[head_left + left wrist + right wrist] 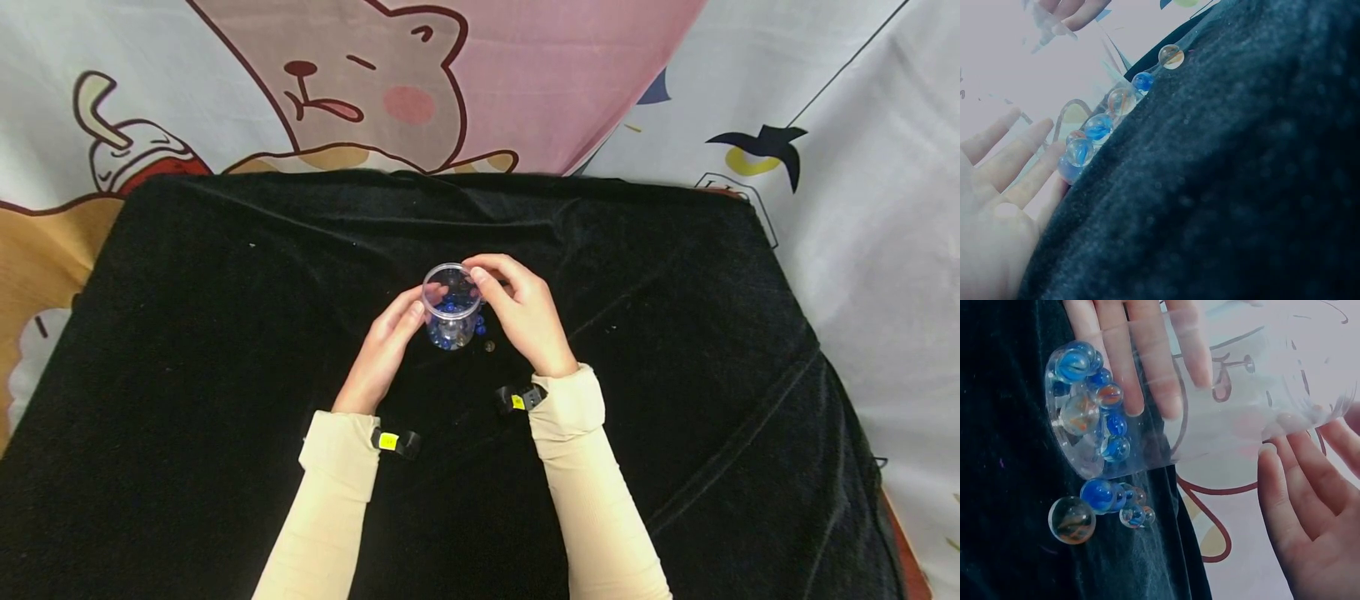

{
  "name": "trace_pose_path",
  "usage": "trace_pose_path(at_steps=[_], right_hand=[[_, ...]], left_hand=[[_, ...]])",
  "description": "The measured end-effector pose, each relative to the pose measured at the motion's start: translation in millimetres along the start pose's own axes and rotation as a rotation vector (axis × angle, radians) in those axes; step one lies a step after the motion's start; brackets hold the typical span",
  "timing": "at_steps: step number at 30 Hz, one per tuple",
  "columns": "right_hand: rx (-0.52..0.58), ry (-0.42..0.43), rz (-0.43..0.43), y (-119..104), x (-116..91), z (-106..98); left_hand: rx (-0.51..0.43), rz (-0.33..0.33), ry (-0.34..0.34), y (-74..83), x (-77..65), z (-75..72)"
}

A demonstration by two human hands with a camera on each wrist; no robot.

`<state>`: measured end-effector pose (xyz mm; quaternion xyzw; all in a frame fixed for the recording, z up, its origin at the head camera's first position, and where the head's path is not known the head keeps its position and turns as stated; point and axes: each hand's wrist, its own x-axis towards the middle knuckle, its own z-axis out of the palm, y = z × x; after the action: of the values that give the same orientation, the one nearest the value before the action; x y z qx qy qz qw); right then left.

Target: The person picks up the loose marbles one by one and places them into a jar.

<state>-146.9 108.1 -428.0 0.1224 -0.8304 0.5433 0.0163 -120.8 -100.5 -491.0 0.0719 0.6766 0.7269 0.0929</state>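
A clear, cylindrical plastic jar [452,308] stands upright near the centre of the head frame, on a counter draped in black velvety cloth [225,375]. The left hand [380,343] grips its left wall, thumb in front and extended fingers behind. The right hand [527,315] holds the right side of the rim between thumb and fingers, so each grip is parted just by what it holds. Blue-swirled glass marbles [1074,365] lie on the jar's bottom. Just outside, right of its base, sit loose blue glass marbles [1097,495] and a clear, brown-swirled marble [490,346]. The cloth stretches broadly towards both side edges; its far edge crosses the upper frame, well apart from the jar, before a cartoon-printed fabric backdrop [345,125].
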Motion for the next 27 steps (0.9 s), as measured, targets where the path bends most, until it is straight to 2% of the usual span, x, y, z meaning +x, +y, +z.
trace_pose_path(at_steps=[13, 17, 23, 27], right_hand=[[-0.095, 0.011, 0.021, 12.1, 3.4, -5.2], [-0.132, -0.018, 0.041, 18.2, 2.4, -6.3], [-0.252, -0.082, 0.057, 27.7, -0.9, -6.6], [-0.318, -0.128, 0.098, 31.9, -2.6, -8.5]], left_hand=[[-0.032, 0.010, 0.006, -2.8, 1.8, -0.5], [-0.034, 0.012, 0.005, -3.3, 2.6, 0.8], [-0.031, 0.009, 0.021, -4.7, 0.2, 1.0], [-0.028, 0.013, 0.021, -5.3, 0.6, 1.6]])
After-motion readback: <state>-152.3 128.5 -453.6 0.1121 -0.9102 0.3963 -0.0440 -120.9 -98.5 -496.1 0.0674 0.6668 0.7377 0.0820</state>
